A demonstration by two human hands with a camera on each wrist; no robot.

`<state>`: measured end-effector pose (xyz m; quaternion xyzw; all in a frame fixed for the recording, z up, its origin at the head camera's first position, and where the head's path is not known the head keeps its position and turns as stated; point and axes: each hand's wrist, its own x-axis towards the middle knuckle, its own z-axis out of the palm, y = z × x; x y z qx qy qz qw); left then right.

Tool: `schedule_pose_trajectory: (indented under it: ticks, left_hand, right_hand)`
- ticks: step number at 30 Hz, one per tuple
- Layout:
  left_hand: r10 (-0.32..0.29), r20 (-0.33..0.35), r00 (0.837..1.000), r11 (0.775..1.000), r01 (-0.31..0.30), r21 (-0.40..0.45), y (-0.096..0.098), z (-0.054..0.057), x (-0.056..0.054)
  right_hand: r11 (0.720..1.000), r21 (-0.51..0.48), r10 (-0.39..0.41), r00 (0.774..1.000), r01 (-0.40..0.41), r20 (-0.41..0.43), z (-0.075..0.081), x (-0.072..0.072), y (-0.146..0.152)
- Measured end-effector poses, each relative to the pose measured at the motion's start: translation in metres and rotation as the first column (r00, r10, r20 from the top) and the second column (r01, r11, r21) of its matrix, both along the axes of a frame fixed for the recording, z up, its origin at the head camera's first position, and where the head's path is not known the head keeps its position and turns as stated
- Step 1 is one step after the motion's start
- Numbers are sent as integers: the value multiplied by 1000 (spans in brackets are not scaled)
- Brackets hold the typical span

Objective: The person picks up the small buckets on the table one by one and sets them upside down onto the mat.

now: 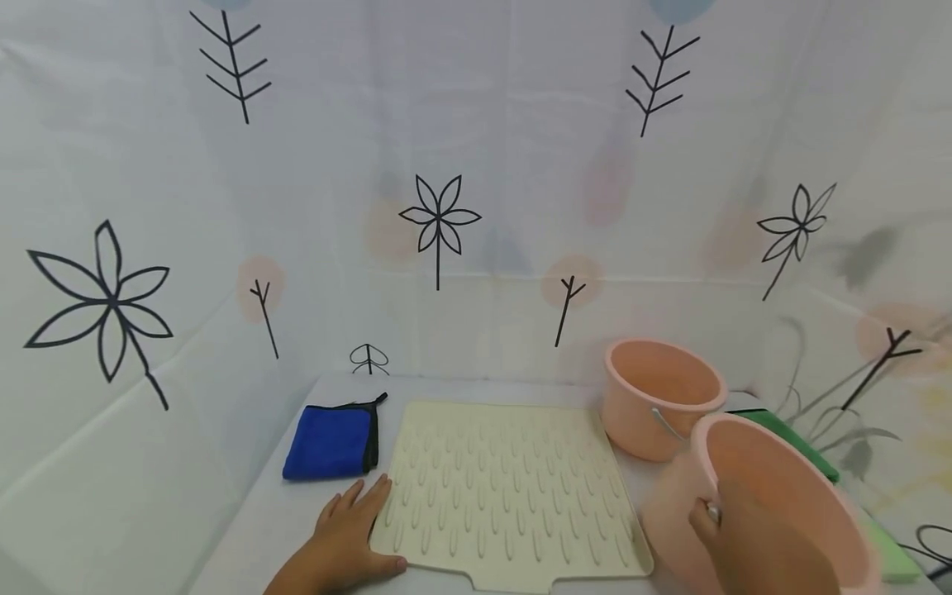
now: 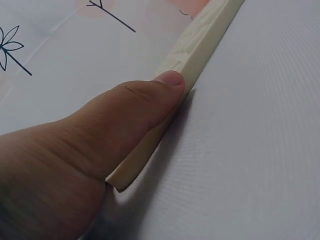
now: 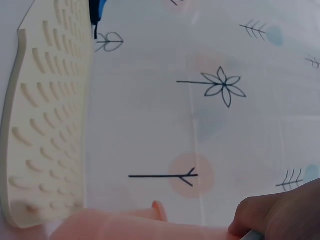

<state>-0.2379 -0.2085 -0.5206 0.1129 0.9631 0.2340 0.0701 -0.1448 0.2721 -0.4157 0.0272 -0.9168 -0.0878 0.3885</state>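
A cream washboard (image 1: 513,487) with rows of raised ridges lies flat on the white table. My left hand (image 1: 338,533) rests at its front left corner, fingers spread along the left edge. In the left wrist view the thumb (image 2: 145,100) lies straight against the board's edge (image 2: 205,55). To the right, my right hand (image 1: 766,537) grips the near peach bucket (image 1: 677,504) at its rim, which is tilted toward the right. A bit of grey metal (image 3: 254,235) shows under the fingers in the right wrist view; most of the grip is hidden.
Behind the near bucket stands a second peach bucket (image 1: 640,421) with a wire handle. A folded blue cloth (image 1: 327,442) with dark trim lies left of the board. On the right are a green cloth (image 1: 792,442) and a light green item (image 1: 892,549). Patterned white sheeting (image 1: 506,165) surrounds the table.
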Motion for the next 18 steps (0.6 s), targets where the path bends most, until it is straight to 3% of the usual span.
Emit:
schedule_pose_trajectory:
  ticks: [2, 3, 9, 15, 18]
  left_hand:
    - [-4, -6, 1000, 1000, 4, -6, 0, -1, 0]
    - [-6, -11, 1000, 1000, 6, -7, -1, -1, -1]
    - [-25, -17, 1000, 1000, 25, 2, 0, 0, -1]
    - [-29, -23, 999, 1000, 29, 2, 0, 0, 0]
    - [-27, -20, 999, 1000, 27, -2, -1, -1, -1]
  right_hand:
    - [979, -205, 8, 1000, -12, -19, 5, -3, -7]
    - [955, -297, -7, 1000, -2, -29, 8, -3, -11]
    - [915, -403, 28, 999, -19, 15, 20, -1, -24]
    - [853, -510, -1, 978, 109, 208, 36, 0, -44]
    - [834, -535, -6, 972, 135, 236, 39, -1, -56]
